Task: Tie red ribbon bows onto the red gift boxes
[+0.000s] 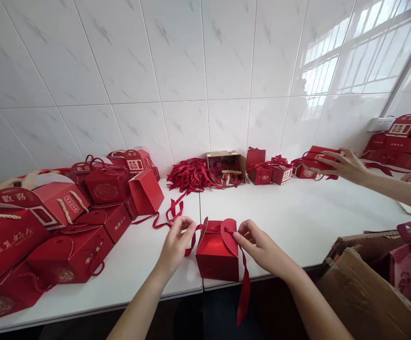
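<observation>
A shiny red gift box (217, 259) stands upright near the front edge of the white table, its rounded top flaps folded up. Dark red ribbon (245, 288) runs through the flaps, with one tail hanging over the table edge on the right. On the left side, my left hand (181, 236) pinches the ribbon between thumb and fingertips, just off the box. My right hand (257, 243) has its thumb and fingers at the right flap, closed around the ribbon where it comes out. More loose ribbon (159, 221) curls on the table behind my left hand.
Stacked red gift boxes (81, 255) crowd the left. At the wall lie a ribbon heap (190, 174), an open carton (245, 163) and small finished boxes (261, 174). Another person's hand (343, 163) holds a red box at right. A cardboard box (368, 293) stands below, front right.
</observation>
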{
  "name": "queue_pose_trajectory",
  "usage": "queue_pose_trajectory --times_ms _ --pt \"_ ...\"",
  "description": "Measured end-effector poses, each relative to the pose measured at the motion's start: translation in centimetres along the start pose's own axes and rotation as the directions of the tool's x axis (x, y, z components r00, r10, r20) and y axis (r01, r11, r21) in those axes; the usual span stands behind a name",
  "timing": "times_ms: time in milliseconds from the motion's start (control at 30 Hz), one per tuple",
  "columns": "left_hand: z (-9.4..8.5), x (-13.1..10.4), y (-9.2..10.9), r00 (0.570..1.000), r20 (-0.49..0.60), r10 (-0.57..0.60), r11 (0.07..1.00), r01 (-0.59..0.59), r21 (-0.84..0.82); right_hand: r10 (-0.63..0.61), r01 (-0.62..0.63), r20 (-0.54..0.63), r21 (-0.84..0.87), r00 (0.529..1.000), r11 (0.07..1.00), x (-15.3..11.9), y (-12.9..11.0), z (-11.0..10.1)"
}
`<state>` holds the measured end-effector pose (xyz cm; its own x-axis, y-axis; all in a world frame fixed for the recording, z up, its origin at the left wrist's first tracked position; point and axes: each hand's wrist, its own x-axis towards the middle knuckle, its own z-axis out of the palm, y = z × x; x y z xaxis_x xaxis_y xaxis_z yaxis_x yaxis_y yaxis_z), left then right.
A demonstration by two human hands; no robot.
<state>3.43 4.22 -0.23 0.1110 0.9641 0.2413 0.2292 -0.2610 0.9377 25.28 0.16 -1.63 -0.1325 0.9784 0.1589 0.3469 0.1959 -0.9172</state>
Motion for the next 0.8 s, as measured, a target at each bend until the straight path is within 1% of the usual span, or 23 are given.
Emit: queue_pose_trajectory --times_ms 33,100,167,233,300,367,433,500,567,600,667,700,767,800 --pt "0.7 0.0 0.1 0.998 0.054 -0.018 1.000 0.019 -0.020 0.007 -0.007 0.000 0.064 1.000 0.998 0.1 0.1 0.3" --pt "1.2 -0.2 -0.1 0.984 0.163 -0.071 0.995 0.081 -0.058 0.027 -0.029 0.017 0.146 0.999 0.989 0.3 0.2 0.5" --pt "1.0 -0.4 -0.4 0.957 0.252 -0.143 0.979 0.175 -0.106 0.054 -0.065 0.065 0.180 0.996 0.981 0.2 0.2 0.3" --pt "0.3 -0.5 -0.7 0.928 0.312 -0.202 0.956 0.255 -0.141 0.067 -0.093 0.115 0.232 0.991 0.968 0.2 0.1 -0.1" --pt "-0.5 -0.6 -0.8 0.918 0.329 -0.224 0.944 0.288 -0.162 0.057 -0.106 0.155 0.335 0.986 0.936 0.1 -0.1 -0.5" --pt "-1.2 -0.4 -0.5 0.928 0.302 -0.219 0.947 0.277 -0.164 0.043 -0.122 0.193 0.422 0.980 0.898 0.2 -0.2 -0.9" --pt "-1.7 0.0 0.0 0.940 0.272 -0.209 0.959 0.252 -0.133 0.033 -0.106 0.178 0.418 0.984 0.902 0.5 -0.4 -1.2" --pt "-2.0 0.4 0.7 0.949 0.253 -0.185 0.975 0.211 -0.077 0.010 -0.036 0.087 0.305 0.996 0.952 0.7 -0.6 -1.6" --pt "-2.1 0.7 1.5 0.957 0.242 -0.158 0.985 0.170 -0.028 -0.051 0.056 -0.054 0.104 0.997 0.993 0.8 -0.7 -2.1" --pt "-2.0 0.9 1.9 0.959 0.240 -0.149 0.988 0.156 -0.010 -0.105 0.105 -0.118 -0.005 0.987 0.994 0.8 -0.7 -2.3" --pt "-2.0 1.1 2.4 0.961 0.242 -0.138 0.990 0.139 0.012 -0.255 0.216 -0.200 -0.195 0.946 0.957 0.7 -0.5 -2.8" --pt "-1.9 1.2 2.6 0.960 0.243 -0.136 0.991 0.136 0.017 -0.339 0.279 -0.213 -0.267 0.916 0.922 0.6 -0.2 -3.0" --pt "-1.9 1.3 2.5 0.957 0.246 -0.152 0.988 0.152 0.021 -0.482 0.389 -0.194 -0.376 0.854 0.841 0.4 0.4 -3.0" --pt "-1.8 1.3 2.3 0.954 0.247 -0.168 0.986 0.167 0.024 -0.531 0.426 -0.176 -0.418 0.829 0.803 0.3 0.8 -2.8"
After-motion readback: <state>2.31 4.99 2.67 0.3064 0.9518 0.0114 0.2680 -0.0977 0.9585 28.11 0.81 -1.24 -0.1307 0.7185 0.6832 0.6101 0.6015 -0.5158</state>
